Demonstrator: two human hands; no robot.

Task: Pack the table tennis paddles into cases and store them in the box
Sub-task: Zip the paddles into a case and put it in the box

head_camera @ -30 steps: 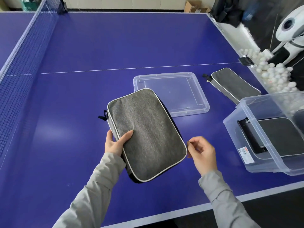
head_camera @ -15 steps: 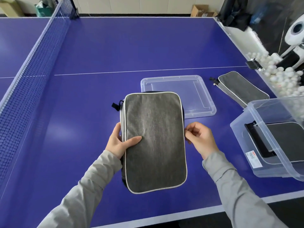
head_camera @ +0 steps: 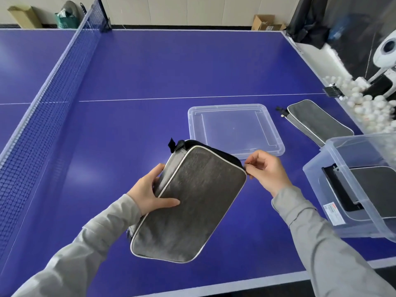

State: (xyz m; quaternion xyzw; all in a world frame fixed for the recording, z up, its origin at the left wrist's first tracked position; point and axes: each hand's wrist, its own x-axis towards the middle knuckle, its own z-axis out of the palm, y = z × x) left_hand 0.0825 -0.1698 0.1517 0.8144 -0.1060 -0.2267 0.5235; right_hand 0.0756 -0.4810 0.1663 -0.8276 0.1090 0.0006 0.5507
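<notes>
Held case [head_camera: 188, 202]: heathered grey fabric, pale silver-white piping round edge, black side and black pull tab. Second case [head_camera: 317, 123] on table: same grey, same light piping. Case in box [head_camera: 372, 189]: grey over black. Table [head_camera: 171, 67]: deep blue-violet, thin white centre line, white border. Net [head_camera: 42, 108]: dark blue mesh, white top band. Lid [head_camera: 233, 127] and box [head_camera: 334, 213]: clear plastic; box carries white label with red mark. Sleeves [head_camera: 334, 249]: light grey. Balls [head_camera: 364, 103]: white.

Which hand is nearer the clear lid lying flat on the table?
Right. The right hand pinches the held case's far corner just in front of the lid's near edge. The left hand grips the case's opposite side, farther from the lid.
</notes>
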